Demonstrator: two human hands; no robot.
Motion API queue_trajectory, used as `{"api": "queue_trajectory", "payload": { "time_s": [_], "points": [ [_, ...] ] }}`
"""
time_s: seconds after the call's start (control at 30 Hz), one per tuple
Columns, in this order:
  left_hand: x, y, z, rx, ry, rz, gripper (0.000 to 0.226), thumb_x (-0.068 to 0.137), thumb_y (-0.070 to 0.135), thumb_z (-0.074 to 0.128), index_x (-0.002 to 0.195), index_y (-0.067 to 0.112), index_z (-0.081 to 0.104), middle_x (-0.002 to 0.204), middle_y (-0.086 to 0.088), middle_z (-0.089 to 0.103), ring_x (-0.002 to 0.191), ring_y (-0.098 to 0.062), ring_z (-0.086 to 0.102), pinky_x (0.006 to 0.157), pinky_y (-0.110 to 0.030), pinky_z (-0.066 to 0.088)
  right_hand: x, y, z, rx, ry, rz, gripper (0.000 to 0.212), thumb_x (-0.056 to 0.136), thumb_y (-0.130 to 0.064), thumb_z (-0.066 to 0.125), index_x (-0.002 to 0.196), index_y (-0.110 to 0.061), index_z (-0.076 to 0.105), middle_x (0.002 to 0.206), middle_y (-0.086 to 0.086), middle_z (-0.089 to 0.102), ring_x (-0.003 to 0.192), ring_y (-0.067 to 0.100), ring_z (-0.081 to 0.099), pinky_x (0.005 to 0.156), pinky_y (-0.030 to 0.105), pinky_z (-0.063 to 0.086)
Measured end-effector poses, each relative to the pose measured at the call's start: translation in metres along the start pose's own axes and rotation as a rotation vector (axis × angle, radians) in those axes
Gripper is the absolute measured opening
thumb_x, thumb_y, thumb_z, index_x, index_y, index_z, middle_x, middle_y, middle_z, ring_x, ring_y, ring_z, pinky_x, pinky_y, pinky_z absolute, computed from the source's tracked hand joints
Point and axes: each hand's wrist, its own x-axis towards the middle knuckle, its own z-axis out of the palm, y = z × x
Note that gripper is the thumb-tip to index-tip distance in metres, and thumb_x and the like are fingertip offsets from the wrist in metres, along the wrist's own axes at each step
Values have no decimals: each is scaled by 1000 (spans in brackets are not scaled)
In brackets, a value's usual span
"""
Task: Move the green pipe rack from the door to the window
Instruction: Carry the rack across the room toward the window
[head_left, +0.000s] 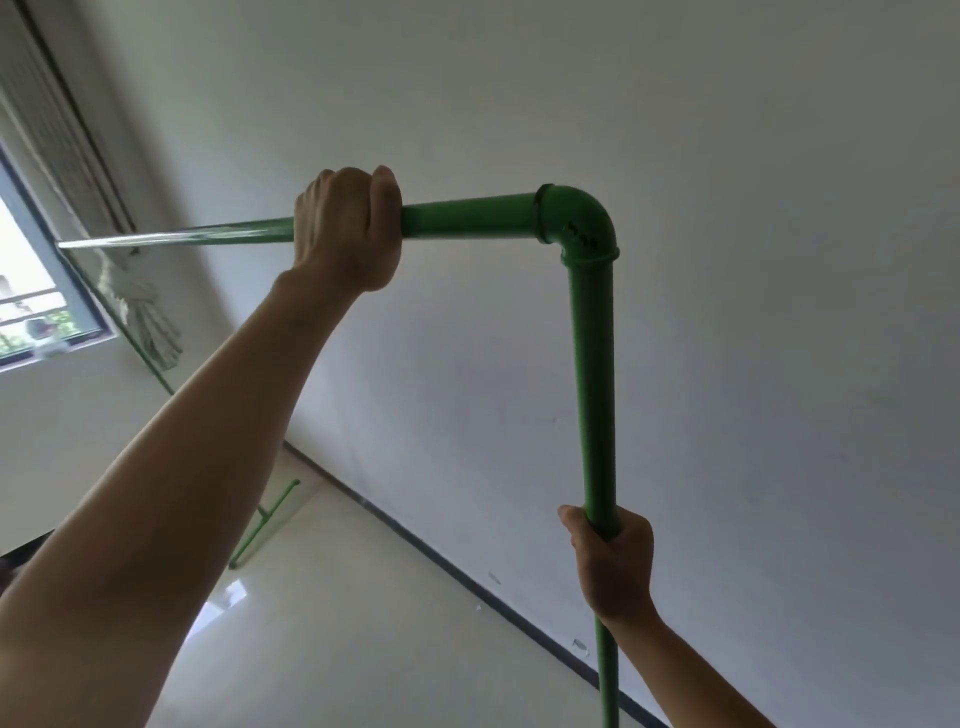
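Observation:
The green pipe rack (592, 364) fills the middle of the view: a top bar runs left from an elbow joint (579, 221), and a near upright drops to the bottom edge. My left hand (348, 228) is closed around the top bar. My right hand (613, 561) grips the near upright lower down. The rack's far upright and floor foot (265, 525) show at the left, near the window (31, 291). The near foot is out of view.
A white wall (727, 260) runs close along the right with a dark skirting strip (467, 577) at its base. The floor (337, 623) is glossy pale tile. A tied-back curtain (150, 322) hangs beside the window, close to the rack's far end.

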Motion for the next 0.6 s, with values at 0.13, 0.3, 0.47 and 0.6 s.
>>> {"api": "queue_trajectory", "payload": {
  "time_s": [0.13, 0.3, 0.47, 0.6],
  "points": [
    [-3, -41, -1, 74, 13, 10, 36, 90, 13, 31, 67, -5, 53, 52, -16, 40, 43, -23, 23, 47, -24, 11, 1, 7, 36, 0, -34, -17, 55, 82, -3, 70, 42, -17, 36, 35, -7, 34, 34, 10, 31, 40, 21, 29],
    [0, -110, 4, 91, 58, -53, 49, 85, 33, 15, 64, 3, 46, 57, -18, 44, 54, -29, 39, 56, -33, 31, 11, 15, 91, -4, -69, -27, 56, 82, -7, 71, 41, -17, 34, 37, -4, 34, 37, 15, 33, 45, 29, 31],
    [-1, -166, -5, 77, 94, -29, 47, 87, 29, 16, 57, -1, 37, 45, -9, 27, 45, -31, 30, 49, -33, 24, 27, 24, 159, 4, -102, -49, 50, 80, -13, 69, 48, 7, 35, 41, 9, 36, 38, 19, 35, 46, 31, 32],
    [-4, -222, -5, 95, 81, -88, 47, 88, 27, 20, 57, -1, 41, 44, -3, 25, 46, -32, 35, 50, -35, 28, 38, 32, 221, -1, -128, -57, 51, 77, -19, 68, 49, 10, 36, 41, 10, 36, 39, 19, 35, 46, 31, 32]
  ]
}}
